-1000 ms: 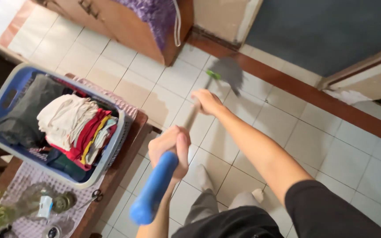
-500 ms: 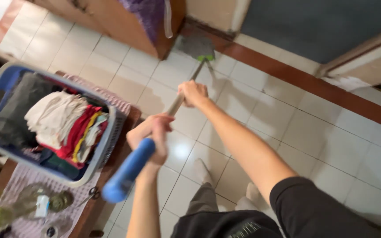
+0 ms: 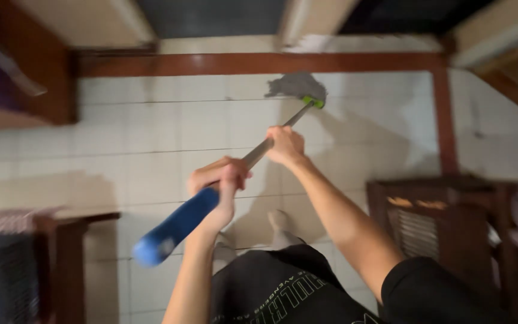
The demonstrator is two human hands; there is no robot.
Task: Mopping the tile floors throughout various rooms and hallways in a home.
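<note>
The view has swung round since the earlier frames: the laundry basket that filled the left side is gone from the middle of the picture, and only a blurred dark shape with a patterned cloth remains at the lower left edge. The tiled floor point(image 3: 151, 138) now runs straight across the centre, with a reddish-brown skirting band along the top and a dark wooden cabinet point(image 3: 445, 228) newly in view at the lower right.

The mop point(image 3: 253, 157) stays in both hands but now slants from lower left to upper centre. Its grey head point(image 3: 295, 85) lies on the tiles near the skirting, upper centre, where before it sat further right, beside a wooden corner. A green collar joins head to shaft.

The left hand point(image 3: 220, 180) is clamped round the blue grip, just above centre-left, fingers wrapped over it; the blue end sticks out below towards the lower left. The right hand point(image 3: 284, 145) is closed round the metal shaft higher up, near the centre, its arm reaching in from the lower right. The two hands sit closer together than before.

The person's feet show on the tiles at lower centre, above dark shorts.
</note>
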